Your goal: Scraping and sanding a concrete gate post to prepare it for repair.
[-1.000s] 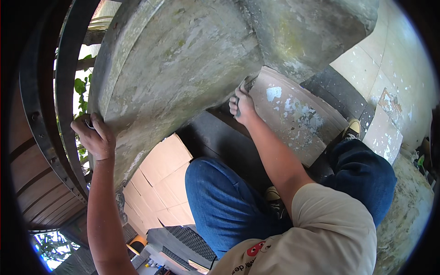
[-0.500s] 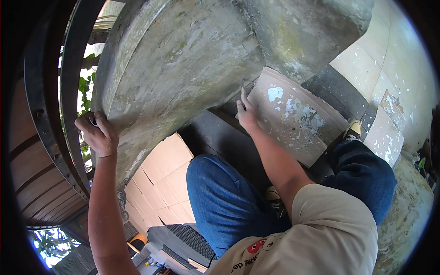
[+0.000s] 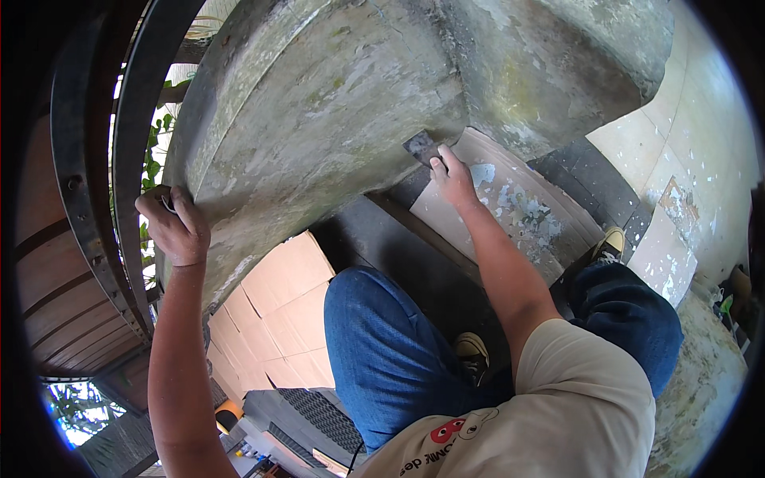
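Note:
My right hand [image 3: 454, 182] is closed around a small scraper [image 3: 420, 146] with a flat, dark, roughly square blade. Its blade lies against the lower part of a worn grey concrete wall [image 3: 319, 119], near the inner corner. At the left, my left hand [image 3: 177, 227] has its fingers bent over the wall's outer edge and grips it; a thin ring-like band shows between the fingers. Just under my right hand lies a cardboard sheet [image 3: 446, 215] strewn with pale blue paint flakes.
A curved dark metal frame [image 3: 73, 183] with wooden slats rises close beside my left hand. Flattened cardboard [image 3: 279, 311] lies left of my bent knee. More flakes dot the pale floor tiles [image 3: 637, 135] and another cardboard piece [image 3: 665, 251] at the right.
My right hand has drawn back slightly to the right and turned, bringing the scraper's blade into plain sight. My left hand keeps its hold on the wall edge. The whole view has shifted a little.

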Available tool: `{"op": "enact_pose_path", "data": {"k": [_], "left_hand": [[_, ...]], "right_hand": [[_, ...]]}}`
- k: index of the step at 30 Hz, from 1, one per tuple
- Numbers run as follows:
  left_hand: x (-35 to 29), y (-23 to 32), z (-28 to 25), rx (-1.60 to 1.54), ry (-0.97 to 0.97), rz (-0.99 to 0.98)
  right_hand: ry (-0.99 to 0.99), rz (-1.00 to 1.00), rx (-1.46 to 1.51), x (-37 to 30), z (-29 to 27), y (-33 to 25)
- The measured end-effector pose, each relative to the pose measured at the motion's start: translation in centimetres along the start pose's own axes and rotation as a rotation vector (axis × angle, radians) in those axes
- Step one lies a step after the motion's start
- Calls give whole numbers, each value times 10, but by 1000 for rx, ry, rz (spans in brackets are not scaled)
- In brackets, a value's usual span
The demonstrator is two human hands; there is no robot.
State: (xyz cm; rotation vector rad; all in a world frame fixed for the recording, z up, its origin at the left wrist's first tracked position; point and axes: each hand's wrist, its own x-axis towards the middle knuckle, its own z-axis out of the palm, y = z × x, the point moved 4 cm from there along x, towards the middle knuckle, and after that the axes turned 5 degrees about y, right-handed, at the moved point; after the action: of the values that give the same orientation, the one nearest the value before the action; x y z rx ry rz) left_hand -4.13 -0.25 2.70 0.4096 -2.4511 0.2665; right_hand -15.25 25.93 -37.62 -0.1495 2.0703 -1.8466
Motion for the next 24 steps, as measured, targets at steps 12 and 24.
{"op": "enact_pose_path", "data": {"k": [12, 24], "left_hand": [[-3, 0, 4, 15, -11, 44], [-3, 1, 2, 54, 1, 38]], "right_hand": [[147, -197, -131, 29, -38, -68], [211, -227, -215, 23, -43, -71]]}}
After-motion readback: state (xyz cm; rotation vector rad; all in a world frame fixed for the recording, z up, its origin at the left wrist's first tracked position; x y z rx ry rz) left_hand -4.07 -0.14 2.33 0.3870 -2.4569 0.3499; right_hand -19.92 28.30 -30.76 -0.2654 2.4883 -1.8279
